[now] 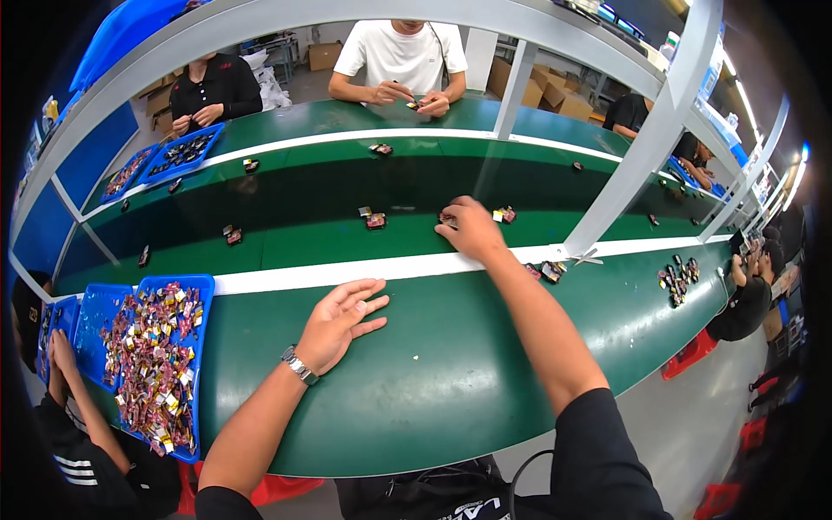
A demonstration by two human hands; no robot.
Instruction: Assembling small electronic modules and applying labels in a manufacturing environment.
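Note:
My right hand (475,230) reaches over the white rail onto the green conveyor belt (303,230). Its fingers are closed on a small black and red electronic part (447,220), mostly hidden by them. Just right of these fingers lies a similar part with a yellow and white piece (504,214). Another such part (374,220) rests on the belt to the left. Above the green worktable (390,381), my left hand (336,322) is open and holds nothing, fingers stretched to the right. A metal watch (299,366) circles that wrist.
A blue tray (206,325) heaped with small red, white and yellow parts stands at left. Dark parts form a pile (679,279) at right, and a few (551,271) lie beside the grey upright post (637,147). Co-workers sit around the line; one opposite (403,61) handles a small part.

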